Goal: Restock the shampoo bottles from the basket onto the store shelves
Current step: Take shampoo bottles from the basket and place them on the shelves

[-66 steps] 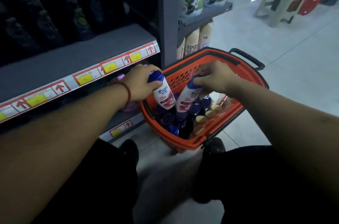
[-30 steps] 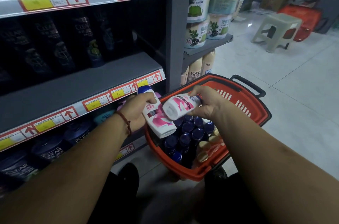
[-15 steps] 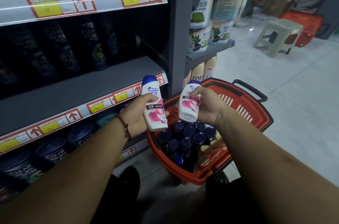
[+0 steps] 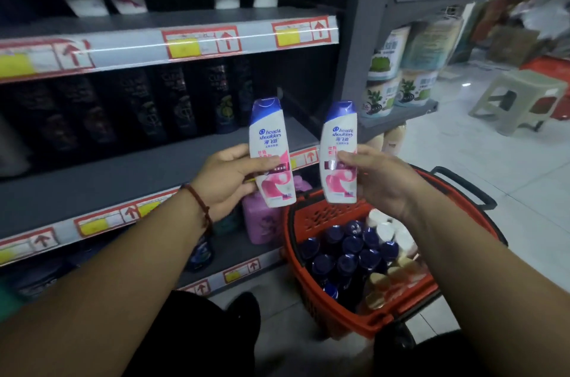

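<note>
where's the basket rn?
Head view, lower right: the basket sits on the floor by the shelves, below the right hand.

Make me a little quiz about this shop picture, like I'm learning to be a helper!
1. True or false: the left hand holds the left bottle, and the right hand holds the right bottle.
2. Pick one: the basket is A) green, B) red, C) white.
3. Fill in: most of the caps packed in the basket are dark ____.

Key: 1 true; 2 B; 3 blue.
</note>
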The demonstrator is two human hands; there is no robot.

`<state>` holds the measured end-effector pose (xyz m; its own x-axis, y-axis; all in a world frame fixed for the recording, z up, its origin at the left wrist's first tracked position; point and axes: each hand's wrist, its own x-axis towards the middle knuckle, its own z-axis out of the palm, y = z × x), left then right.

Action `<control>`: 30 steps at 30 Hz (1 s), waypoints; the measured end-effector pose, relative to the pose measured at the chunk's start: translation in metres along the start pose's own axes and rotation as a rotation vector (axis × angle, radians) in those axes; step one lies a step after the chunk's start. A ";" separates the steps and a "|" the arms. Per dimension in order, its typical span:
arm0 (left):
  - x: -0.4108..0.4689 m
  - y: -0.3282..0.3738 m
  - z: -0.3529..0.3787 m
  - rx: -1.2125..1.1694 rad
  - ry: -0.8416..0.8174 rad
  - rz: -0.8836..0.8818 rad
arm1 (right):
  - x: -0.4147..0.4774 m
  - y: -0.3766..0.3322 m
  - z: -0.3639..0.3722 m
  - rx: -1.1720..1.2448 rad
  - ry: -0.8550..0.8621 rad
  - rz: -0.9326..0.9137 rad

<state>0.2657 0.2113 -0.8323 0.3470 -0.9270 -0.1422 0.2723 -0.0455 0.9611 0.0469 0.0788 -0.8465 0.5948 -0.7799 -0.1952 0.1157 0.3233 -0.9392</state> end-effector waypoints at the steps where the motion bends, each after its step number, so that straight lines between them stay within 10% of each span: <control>1: -0.005 0.014 -0.006 0.014 0.007 0.022 | -0.002 -0.010 0.011 -0.004 -0.014 -0.049; 16: -0.057 0.247 -0.070 0.295 0.302 0.512 | 0.006 -0.166 0.183 -0.236 -0.208 -0.445; 30: 0.035 0.268 -0.164 0.403 0.558 0.488 | 0.131 -0.194 0.305 -0.296 -0.203 -0.502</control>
<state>0.4981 0.2277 -0.6185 0.7639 -0.5622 0.3167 -0.3278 0.0846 0.9409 0.3453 0.0775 -0.6040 0.6678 -0.6715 0.3212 0.2123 -0.2417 -0.9468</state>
